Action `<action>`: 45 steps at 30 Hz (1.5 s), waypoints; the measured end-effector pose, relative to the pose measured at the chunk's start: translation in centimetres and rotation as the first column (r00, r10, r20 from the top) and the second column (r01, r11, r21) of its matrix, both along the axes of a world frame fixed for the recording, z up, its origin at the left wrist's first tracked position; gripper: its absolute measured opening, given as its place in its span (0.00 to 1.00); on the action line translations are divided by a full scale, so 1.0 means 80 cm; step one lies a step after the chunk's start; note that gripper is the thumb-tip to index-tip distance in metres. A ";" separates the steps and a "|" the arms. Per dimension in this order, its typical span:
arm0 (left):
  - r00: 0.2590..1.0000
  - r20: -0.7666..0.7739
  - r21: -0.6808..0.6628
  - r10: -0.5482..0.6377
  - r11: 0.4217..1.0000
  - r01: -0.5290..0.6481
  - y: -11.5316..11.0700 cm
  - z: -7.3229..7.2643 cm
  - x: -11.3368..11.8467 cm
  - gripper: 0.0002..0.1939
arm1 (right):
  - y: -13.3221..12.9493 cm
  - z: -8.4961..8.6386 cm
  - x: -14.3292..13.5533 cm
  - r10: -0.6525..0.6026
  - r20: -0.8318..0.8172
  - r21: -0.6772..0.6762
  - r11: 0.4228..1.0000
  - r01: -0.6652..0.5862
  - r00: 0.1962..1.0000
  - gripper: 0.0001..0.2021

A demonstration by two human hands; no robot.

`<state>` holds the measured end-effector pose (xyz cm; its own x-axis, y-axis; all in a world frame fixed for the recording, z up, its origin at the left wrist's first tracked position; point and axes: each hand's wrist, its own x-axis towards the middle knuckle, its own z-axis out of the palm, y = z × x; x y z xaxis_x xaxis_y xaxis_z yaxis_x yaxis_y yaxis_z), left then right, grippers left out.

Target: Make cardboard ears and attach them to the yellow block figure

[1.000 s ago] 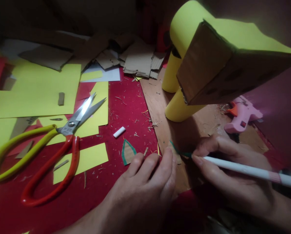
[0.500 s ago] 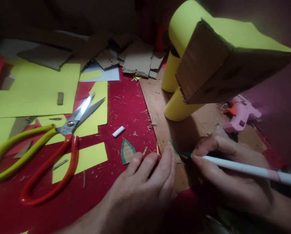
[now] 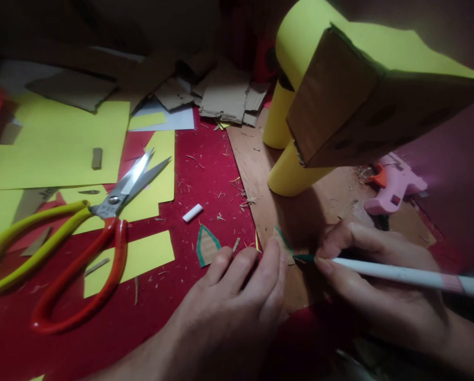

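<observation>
My right hand [image 3: 379, 280] pinches a white marker [image 3: 399, 275] with a green tip, which touches or nearly touches the right edge of a small pointed cardboard piece [image 3: 285, 247]. A green line runs down that piece's right edge. My left hand [image 3: 237, 301] presses its fingertips on the piece, hiding its left side. Beside my left fingers lies a similar cardboard piece [image 3: 209, 246] bordered in green. A white cap-like cylinder [image 3: 193, 212] rests above it on the red surface.
Open scissors [image 3: 113, 201] lie at left over yellow paper [image 3: 62, 143]. Cardboard scraps [image 3: 226, 92] are piled at the back. A yellow and brown cardboard figure [image 3: 336, 100] stands on a wooden board [image 3: 247, 153], near a pink glue gun [image 3: 398, 185].
The marker tip and my right hand have shifted slightly right and down along the piece's edge, and the green line there shows longer. My left hand has hardly moved.
</observation>
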<state>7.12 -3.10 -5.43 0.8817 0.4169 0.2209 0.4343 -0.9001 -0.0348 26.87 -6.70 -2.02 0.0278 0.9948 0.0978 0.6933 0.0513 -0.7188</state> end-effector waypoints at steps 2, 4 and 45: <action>1.000 -0.015 -0.002 0.004 1.000 -0.004 -0.001 -0.001 0.000 0.22 | 0.000 0.000 0.000 -0.010 0.001 0.009 1.000 0.010 1.000 0.06; 1.000 -0.008 0.011 -0.002 1.000 0.002 -0.001 -0.002 0.000 0.21 | 0.001 -0.001 -0.001 -0.031 0.020 0.020 0.999 0.031 0.999 0.06; 0.999 0.049 0.035 -0.009 0.999 0.008 0.002 0.000 0.002 0.21 | 0.001 0.002 -0.003 -0.012 0.008 0.007 1.000 0.012 1.000 0.07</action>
<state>7.24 -2.91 -5.45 0.8730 0.4007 0.2781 0.4285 -0.9024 -0.0451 26.62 -6.66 -1.85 0.0392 0.9937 0.1048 0.6995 0.0476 -0.7131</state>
